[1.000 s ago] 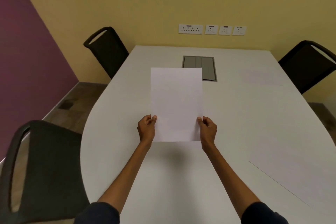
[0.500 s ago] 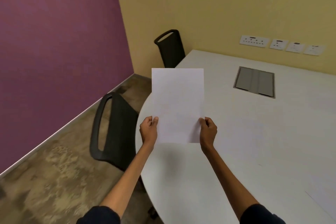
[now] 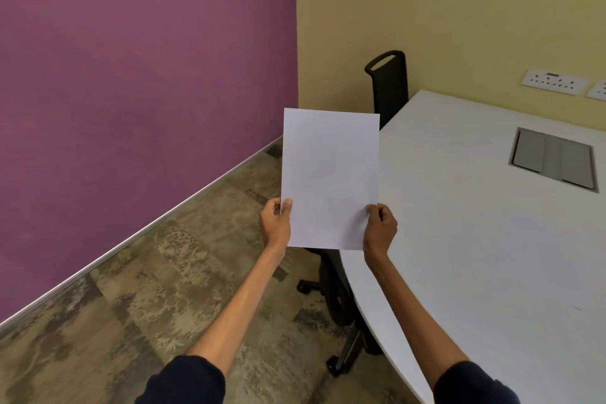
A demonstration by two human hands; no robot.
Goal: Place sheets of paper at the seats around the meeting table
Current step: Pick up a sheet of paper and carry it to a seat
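**Sheet held in the air at the table's rim**

Head view. The sheet of paper [image 3: 329, 174] is upright in the air and touches nothing but the hands. The left hand [image 3: 276, 223] pinches its lower left edge and the right hand [image 3: 380, 228] its lower right edge. The long axis runs straight up from the grip. The meeting table [image 3: 492, 239] lies right of and below the grip, its curved rim passing under the right wrist, so the right hand is nearer. The left hand is over the floor. A chair [image 3: 334, 298] shows only its base below the grip, probably the seat to serve. Judged next: lower the sheet rightward.
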